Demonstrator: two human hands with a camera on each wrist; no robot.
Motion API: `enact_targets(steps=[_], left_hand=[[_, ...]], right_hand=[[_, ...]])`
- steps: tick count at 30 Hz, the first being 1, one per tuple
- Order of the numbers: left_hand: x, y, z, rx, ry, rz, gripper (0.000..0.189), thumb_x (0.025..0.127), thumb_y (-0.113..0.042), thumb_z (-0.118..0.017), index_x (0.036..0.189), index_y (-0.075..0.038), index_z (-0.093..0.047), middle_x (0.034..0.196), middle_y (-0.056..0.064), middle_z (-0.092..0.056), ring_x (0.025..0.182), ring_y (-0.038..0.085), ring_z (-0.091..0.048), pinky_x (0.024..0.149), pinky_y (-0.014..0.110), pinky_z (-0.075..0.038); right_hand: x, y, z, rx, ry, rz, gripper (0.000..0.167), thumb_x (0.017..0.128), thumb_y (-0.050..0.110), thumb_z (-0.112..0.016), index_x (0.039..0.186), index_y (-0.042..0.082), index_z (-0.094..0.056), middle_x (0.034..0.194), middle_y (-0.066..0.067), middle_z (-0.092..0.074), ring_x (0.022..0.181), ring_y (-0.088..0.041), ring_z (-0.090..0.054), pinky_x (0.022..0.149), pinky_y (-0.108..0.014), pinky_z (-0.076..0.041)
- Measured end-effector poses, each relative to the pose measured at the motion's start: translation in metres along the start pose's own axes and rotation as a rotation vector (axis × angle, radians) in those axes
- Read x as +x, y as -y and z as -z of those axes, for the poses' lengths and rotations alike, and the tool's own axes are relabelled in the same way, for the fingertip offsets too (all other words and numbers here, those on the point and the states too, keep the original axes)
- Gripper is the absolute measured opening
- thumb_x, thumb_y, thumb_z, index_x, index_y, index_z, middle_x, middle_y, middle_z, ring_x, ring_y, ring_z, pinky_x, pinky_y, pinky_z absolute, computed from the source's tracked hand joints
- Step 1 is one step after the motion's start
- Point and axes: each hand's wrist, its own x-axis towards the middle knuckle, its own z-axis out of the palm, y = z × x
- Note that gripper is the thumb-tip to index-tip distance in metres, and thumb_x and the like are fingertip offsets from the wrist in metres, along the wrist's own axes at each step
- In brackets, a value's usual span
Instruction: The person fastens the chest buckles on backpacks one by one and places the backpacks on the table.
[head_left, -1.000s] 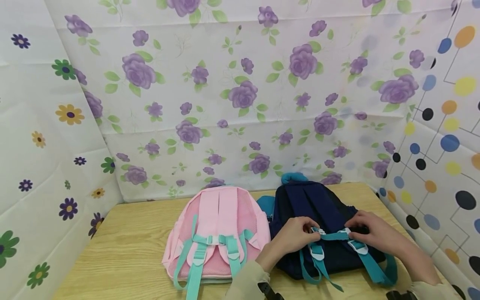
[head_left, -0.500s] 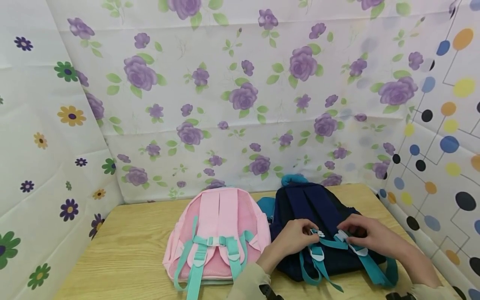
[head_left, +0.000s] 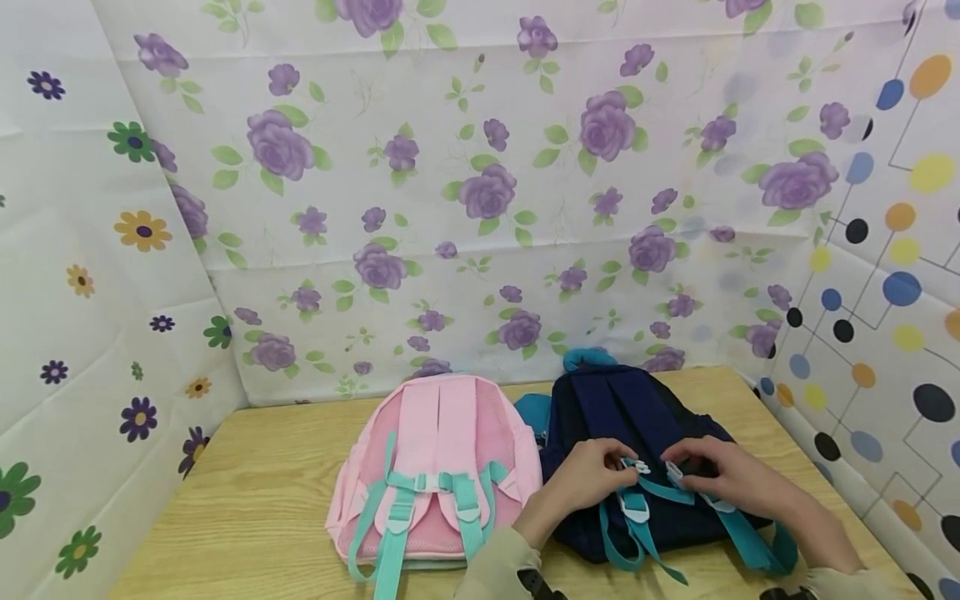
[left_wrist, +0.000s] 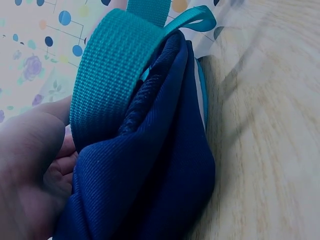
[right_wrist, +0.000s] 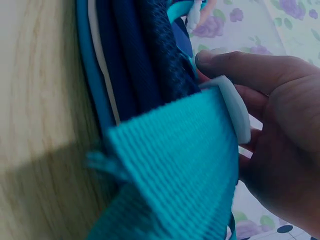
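Note:
A dark navy backpack [head_left: 622,408] lies on the table with its shoulder straps up and teal webbing hanging from them. My left hand [head_left: 588,477] pinches one white buckle half [head_left: 636,465] on the chest strap between thumb and fingers. Just to its right, my right hand [head_left: 738,475] pinches the other white buckle half [head_left: 673,473]. A small gap separates the two halves, and a slack teal strap [head_left: 671,493] loops below them. In the right wrist view, a white strap adjuster [right_wrist: 234,107] on wide teal webbing [right_wrist: 180,150] partly covers the fingers.
A pink backpack [head_left: 437,425] lies close on the left, its teal chest strap joined by a white buckle [head_left: 426,482]. Both bags rest on a wooden table [head_left: 247,492]. Patterned cloth walls [head_left: 450,208] stand behind and at both sides.
My right hand has moved left with its buckle half, closer to the left hand's half. The teal strap between them has gone slack. My left hand stays nearly in place.

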Motion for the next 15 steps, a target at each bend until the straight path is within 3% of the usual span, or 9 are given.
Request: enact_targets(steps=[4,12,15], left_hand=[[-0.0003,0.0014,-0.0001,-0.019,0.009,0.012,0.025,0.091,-0.029,-0.067,0.113,-0.017,-0.072,0.082,-0.013,-0.062,0.070,-0.002,-0.055,0.064,0.015,-0.046],[-0.0004,0.0020,0.0001,-0.019,0.010,0.009,0.026,0.094,-0.030,-0.066,0.116,-0.017,-0.071,0.082,-0.013,-0.061,0.069,-0.002,-0.054,0.062,0.015,-0.045],[-0.0009,0.0013,0.0002,-0.019,0.011,0.011,0.027,0.095,-0.030,-0.066,0.118,-0.017,-0.071,0.083,-0.011,-0.062,0.069,-0.001,-0.055,0.062,0.015,-0.046]], right_hand=[[0.0010,0.0011,-0.0034,-0.023,-0.011,0.021,0.030,0.094,0.028,-0.069,0.122,0.018,-0.067,0.109,0.003,-0.064,0.085,0.000,-0.055,0.068,-0.023,-0.048],[0.0036,0.0053,-0.0066,-0.101,-0.041,-0.033,0.028,0.096,0.032,-0.067,0.122,0.024,-0.065,0.109,0.012,-0.065,0.093,0.001,-0.059,0.074,-0.026,-0.052],[0.0048,0.0059,-0.0070,-0.088,-0.055,-0.003,0.027,0.097,0.028,-0.065,0.124,0.021,-0.064,0.108,0.011,-0.066,0.092,0.000,-0.060,0.072,-0.025,-0.052]])
